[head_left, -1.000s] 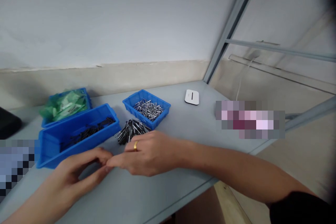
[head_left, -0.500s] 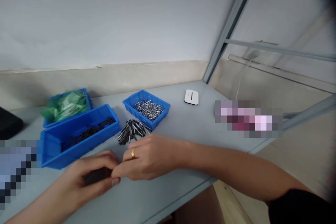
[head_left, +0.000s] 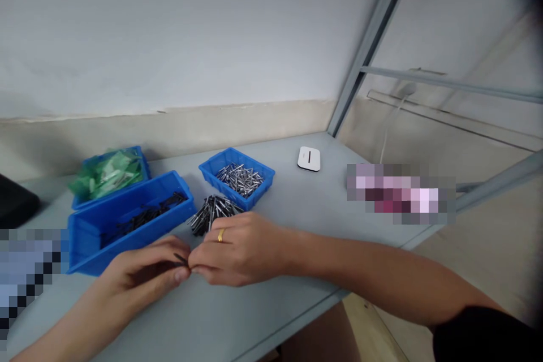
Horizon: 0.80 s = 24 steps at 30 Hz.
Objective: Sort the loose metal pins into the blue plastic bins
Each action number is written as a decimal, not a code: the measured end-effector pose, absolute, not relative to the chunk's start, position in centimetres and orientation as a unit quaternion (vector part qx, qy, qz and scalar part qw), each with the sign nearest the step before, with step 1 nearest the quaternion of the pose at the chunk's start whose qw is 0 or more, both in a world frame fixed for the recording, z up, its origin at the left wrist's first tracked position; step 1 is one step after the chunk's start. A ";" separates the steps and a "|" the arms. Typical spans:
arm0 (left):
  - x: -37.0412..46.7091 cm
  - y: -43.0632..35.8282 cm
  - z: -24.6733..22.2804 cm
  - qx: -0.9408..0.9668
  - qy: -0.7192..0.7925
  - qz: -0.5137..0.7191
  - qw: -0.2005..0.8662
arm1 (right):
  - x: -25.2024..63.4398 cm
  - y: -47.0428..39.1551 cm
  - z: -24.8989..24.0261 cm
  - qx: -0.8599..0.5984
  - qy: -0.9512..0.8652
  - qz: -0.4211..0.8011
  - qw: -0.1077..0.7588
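Observation:
Near the table's front, my left hand [head_left: 148, 271] is closed at the fingertips around a small dark thin piece [head_left: 181, 259]. My right hand [head_left: 237, 249], with a gold ring, pinches at the piece's right end; whatever else its fingers hold is hidden. The fingertips of both hands meet. Just behind my right hand lies a heap of dark and silvery pins [head_left: 214, 212] on the table. A long blue bin [head_left: 89, 251] with dark pieces stands behind my left hand. Beyond the heap, a smaller blue bin [head_left: 254, 199] holds silvery pins.
A blue bin [head_left: 145, 165] with green plastic bags stands at the back left. On the grey table [head_left: 292, 203] lies a white square device [head_left: 309, 159]. A black object [head_left: 14, 201] is at the left edge, and a metal frame post [head_left: 367, 45] rises on the right.
The dark thin piece now shows between my fingertips, where it was not visible before. My right hand's fingers have curled in more, and both hands have shifted slightly.

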<state>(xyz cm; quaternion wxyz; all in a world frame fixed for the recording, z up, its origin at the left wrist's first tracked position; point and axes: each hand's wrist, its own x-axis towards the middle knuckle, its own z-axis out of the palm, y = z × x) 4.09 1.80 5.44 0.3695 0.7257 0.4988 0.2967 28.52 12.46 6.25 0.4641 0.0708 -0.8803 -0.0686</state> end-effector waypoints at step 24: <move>6.2 0.1 4.5 0.755 0.540 0.289 0.236 | 29.1 12.7 6.4 0.078 -0.904 -0.081 0.413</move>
